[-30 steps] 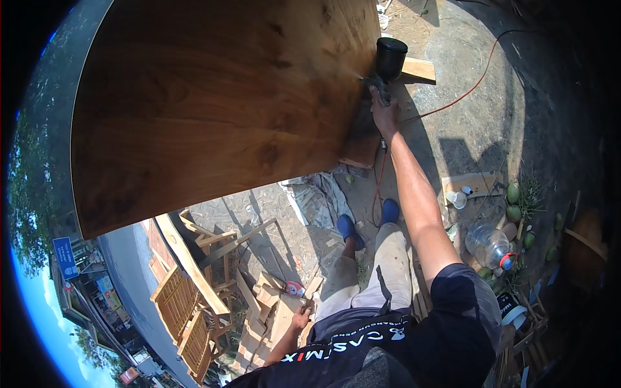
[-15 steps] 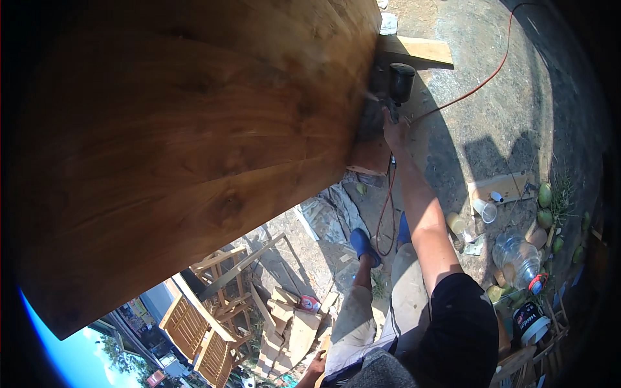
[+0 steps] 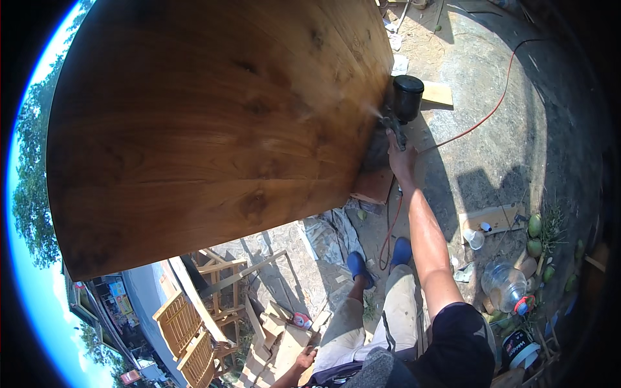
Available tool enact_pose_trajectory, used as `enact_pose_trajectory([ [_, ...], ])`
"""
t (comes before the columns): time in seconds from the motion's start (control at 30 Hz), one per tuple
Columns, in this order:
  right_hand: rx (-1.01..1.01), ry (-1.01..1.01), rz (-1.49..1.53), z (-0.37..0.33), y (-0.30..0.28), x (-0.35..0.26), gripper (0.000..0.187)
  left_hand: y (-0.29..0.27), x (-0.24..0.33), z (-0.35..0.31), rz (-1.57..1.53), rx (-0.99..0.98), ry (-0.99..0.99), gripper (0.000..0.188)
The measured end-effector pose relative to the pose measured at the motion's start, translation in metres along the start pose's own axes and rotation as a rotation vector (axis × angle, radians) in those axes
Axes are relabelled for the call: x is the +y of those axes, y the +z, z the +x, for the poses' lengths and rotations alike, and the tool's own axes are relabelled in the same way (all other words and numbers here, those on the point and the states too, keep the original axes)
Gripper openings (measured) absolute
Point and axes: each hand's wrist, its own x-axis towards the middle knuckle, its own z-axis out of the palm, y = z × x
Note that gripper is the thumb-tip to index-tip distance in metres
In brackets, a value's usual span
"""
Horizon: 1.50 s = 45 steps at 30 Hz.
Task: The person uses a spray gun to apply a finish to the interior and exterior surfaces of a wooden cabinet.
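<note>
My right hand (image 3: 402, 158) is stretched out ahead and grips a spray gun (image 3: 402, 103) with a black cup on top. Its nozzle points left at the lower right edge of a large brown wooden panel (image 3: 207, 129) that stands upright and fills the upper left of the view. A faint mist shows at the nozzle. A red hose (image 3: 479, 123) runs from the gun across the concrete ground. My left hand (image 3: 304, 357) hangs low by my hip near a stack of wood offcuts (image 3: 278, 339), fingers loosely apart and holding nothing.
A wooden block (image 3: 374, 186) sits under the panel's lower corner. Crumpled sheeting (image 3: 326, 233) lies by my blue shoes (image 3: 357, 266). At right are a clear plastic bottle (image 3: 504, 288), cups (image 3: 474, 238), green coconuts (image 3: 534, 226) and a board (image 3: 491, 216). Slatted wooden chairs (image 3: 187, 323) stand at lower left.
The view has swung between frames. My right hand still holds the spray gun at the panel's right edge, now a little lower than half a second ago. My left hand is back in view by my hip.
</note>
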Motion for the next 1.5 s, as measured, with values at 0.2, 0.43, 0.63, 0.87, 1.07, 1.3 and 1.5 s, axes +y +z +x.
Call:
enact_pose_trajectory([
  [0.2, -0.041, -0.305, 0.129, -0.030, -0.059, -0.164, 0.053, -0.005, 0.032, 0.014, -0.085, 0.071, 0.141, 0.067],
  [0.43, -0.163, -0.407, 0.213, -0.062, -0.103, -0.311, 0.055, -0.016, 0.041, 0.014, -0.052, 0.113, 0.283, 0.070],
  [0.63, -0.197, -0.503, 0.303, -0.086, -0.129, -0.419, 0.055, -0.023, 0.045, -0.013, -0.095, 0.170, 0.285, 0.075],
  [0.87, -0.169, -0.701, 0.520, -0.099, -0.138, -0.499, 0.053, -0.030, 0.050, -0.013, -0.131, 0.107, 0.261, 0.076],
  [1.07, -0.131, -0.617, 0.445, -0.070, -0.124, -0.467, 0.055, -0.024, 0.050, -0.017, -0.158, 0.182, 0.309, 0.076],
  [1.3, -0.143, -0.355, 0.285, -0.029, -0.110, -0.358, 0.057, -0.013, 0.045, -0.025, -0.223, 0.138, 0.263, 0.076],
  [1.5, -0.091, -0.188, 0.275, -0.001, -0.085, -0.249, 0.059, 0.001, 0.044, -0.039, -0.125, 0.103, 0.255, 0.082],
])
